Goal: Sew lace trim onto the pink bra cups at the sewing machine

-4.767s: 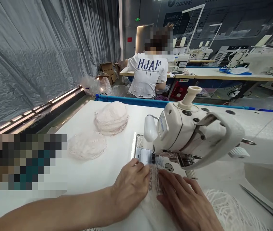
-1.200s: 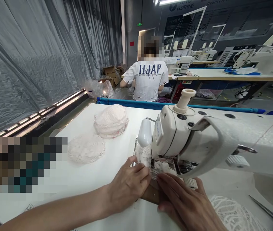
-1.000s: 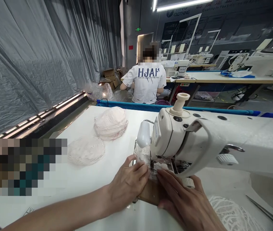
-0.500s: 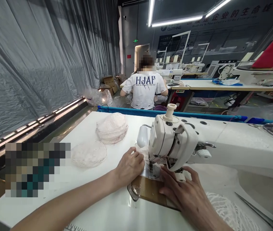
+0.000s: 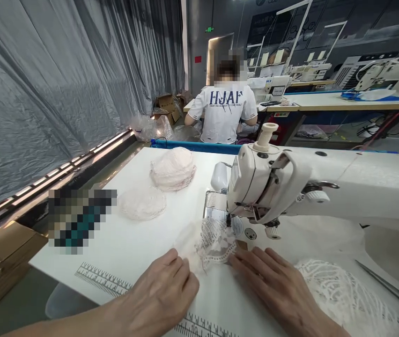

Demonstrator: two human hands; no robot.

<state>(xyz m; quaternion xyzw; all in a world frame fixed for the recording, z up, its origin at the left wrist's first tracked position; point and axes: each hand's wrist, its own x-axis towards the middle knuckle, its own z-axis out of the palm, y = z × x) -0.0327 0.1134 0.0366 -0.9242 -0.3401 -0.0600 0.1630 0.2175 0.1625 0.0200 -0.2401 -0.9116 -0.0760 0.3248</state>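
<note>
A small piece of white lace [image 5: 214, 241] lies crumpled on the white table [image 5: 139, 243], just in front of the sewing machine's [image 5: 262, 185] presser foot. My right hand [image 5: 277, 288] lies flat with its fingers stretched out, the fingertips touching the lace's near right edge. My left hand [image 5: 160, 295] rests palm down on the table just left of the lace, fingers loosely bent and holding nothing that I can see. A sheer layer spreads out under the lace toward my left hand.
Two stacks of pale lace cups [image 5: 173, 168] [image 5: 142, 203] sit on the far left of the table. More lace [image 5: 340, 292] is heaped at lower right beside a thin metal tool [image 5: 387, 285]. A cardboard box [image 5: 3, 257] stands at left. A person in a white T-shirt [image 5: 227, 114] works beyond.
Both hands have drawn back from the presser foot toward me. The lace piece has come out from under the needle and now lies in front of it. The brown card is almost hidden.
</note>
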